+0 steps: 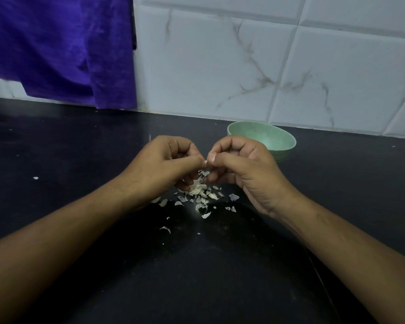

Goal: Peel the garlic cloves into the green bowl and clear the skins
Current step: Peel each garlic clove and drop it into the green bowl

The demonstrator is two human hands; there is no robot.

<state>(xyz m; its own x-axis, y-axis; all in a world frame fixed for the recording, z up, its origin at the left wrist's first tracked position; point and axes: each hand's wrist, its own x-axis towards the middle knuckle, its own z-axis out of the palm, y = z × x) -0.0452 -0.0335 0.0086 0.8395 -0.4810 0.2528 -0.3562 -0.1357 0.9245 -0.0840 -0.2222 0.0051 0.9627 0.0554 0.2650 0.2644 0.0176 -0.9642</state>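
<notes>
Just in front of the green bowl, on its near-left side, two hands meet above a dark counter. The left hand and right hand both have their fingers curled in, thumbs tip to tip, pinching something small between them (most likely a garlic clove, though it is almost wholly hidden). Below the hands, nearer than the bowl, lies a loose heap of papery skins, with stray flakes scattered further out. The visible part of the bowl's inside looks bare; the right hand covers its near edge. Behind the bowl rises a white tiled wall; far to the bowl's left hangs a purple cloth. A slippery clove could pop free and drop among the skins, and a quick movement could send the light flakes drifting into the bowl.
</notes>
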